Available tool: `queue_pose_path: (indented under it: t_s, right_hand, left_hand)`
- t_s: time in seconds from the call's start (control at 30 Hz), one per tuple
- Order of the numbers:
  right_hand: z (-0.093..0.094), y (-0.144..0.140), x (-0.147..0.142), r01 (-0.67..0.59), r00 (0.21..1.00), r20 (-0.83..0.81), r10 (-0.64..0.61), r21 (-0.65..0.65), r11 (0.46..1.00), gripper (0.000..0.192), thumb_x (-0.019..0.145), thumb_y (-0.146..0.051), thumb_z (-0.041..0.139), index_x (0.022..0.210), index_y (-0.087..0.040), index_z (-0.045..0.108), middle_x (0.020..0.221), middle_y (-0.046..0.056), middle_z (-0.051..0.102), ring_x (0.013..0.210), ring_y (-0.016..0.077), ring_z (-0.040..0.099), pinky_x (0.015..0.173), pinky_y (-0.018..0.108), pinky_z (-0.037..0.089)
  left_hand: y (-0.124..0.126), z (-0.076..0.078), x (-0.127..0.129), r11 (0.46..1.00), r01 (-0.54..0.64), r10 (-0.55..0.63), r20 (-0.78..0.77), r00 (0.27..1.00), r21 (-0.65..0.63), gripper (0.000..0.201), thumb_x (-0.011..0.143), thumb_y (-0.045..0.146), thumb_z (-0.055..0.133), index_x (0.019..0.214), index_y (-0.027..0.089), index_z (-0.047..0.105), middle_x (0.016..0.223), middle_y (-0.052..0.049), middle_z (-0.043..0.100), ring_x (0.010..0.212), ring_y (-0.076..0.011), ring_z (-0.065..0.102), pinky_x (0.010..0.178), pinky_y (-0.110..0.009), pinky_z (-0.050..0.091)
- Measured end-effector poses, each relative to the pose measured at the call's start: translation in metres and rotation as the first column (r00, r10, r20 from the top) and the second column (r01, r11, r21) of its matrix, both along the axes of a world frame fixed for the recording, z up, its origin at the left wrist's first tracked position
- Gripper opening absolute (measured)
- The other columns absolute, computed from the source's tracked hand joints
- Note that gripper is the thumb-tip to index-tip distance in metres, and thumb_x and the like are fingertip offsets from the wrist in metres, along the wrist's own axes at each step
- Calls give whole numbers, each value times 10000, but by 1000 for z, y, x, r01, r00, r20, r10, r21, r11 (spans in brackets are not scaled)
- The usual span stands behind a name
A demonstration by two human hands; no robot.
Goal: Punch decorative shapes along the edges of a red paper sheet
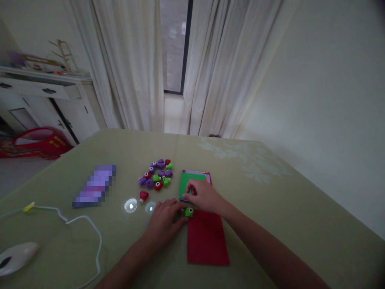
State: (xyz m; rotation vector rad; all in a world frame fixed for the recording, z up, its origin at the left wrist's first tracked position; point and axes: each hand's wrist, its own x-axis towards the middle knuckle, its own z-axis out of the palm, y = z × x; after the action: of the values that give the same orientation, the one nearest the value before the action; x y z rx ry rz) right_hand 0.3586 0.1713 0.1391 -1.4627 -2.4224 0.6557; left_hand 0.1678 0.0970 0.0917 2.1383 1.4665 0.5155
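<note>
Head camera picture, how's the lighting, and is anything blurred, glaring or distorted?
Head view: dim and soft, with daylight only from the window gap between the curtains; two small bright glare spots on the tablecloth beside the left hand; a pixelated purple patch hides one item; the frame's edges look stretched and soft; the right hand and green punch are fairly sharp.

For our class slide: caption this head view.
Both hands, left hand and right hand, meet at a green punch on red paper.
</note>
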Motion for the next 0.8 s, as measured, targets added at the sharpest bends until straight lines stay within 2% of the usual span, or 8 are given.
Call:
queue_pose_path:
  t_s: [0.03,0.1,0.2,0.43,0.67,0.8]
  right_hand:
    - [3,3,7,-31,999,-20,29,-122,992,203,893,-321,839,927,-161,719,791,-9,684,729,153,603,644,253,397]
    - [6,8,19,-58,998,-40,47,-344,937,241,853,-346,862,853,-149,723,706,-33,641,653,127,555,582,233,360]
    - [5,13,28,-50,999,-35,38,-484,873,280,802,-379,881,797,-146,727,642,-49,609,594,108,512,538,223,325]
    - [8,20,22,-42,993,65,94,-557,829,268,784,-388,869,740,-162,733,580,-52,593,535,105,518,522,217,361]
    - [20,31,10,-31,957,209,203,-621,784,487,707,-612,914,690,-171,707,555,-41,589,509,115,495,485,237,328]
    - [26,36,8,-52,947,212,241,-639,767,404,766,-537,897,726,-174,723,572,-46,606,504,110,497,491,233,338]
  left_hand:
    - [0,0,0,1000,1,-1,4,1000,-1,259,965,265,702,1210,288,785,1095,-62,781,1074,-309,710,928,-430,439]
    - [0,-1,-1,1000,6,-6,13,1000,-1,280,969,262,703,1235,302,781,1098,-55,779,1073,-304,712,928,-426,439]
    - [0,-2,-2,1000,19,-19,22,1000,-1,283,979,269,692,1244,313,781,1141,-58,778,1096,-301,710,939,-424,440]
    - [2,-1,-4,999,42,-42,18,999,-11,256,995,266,663,1212,301,795,1165,-69,776,1120,-305,706,944,-427,439]
    - [3,3,-3,999,35,-35,20,999,-26,226,1003,255,660,1151,306,823,1134,-52,776,1097,-299,712,929,-421,438]
    - [4,3,-3,998,40,-39,26,999,-38,221,1001,245,670,1141,311,827,1117,-46,780,1096,-298,715,920,-415,437]
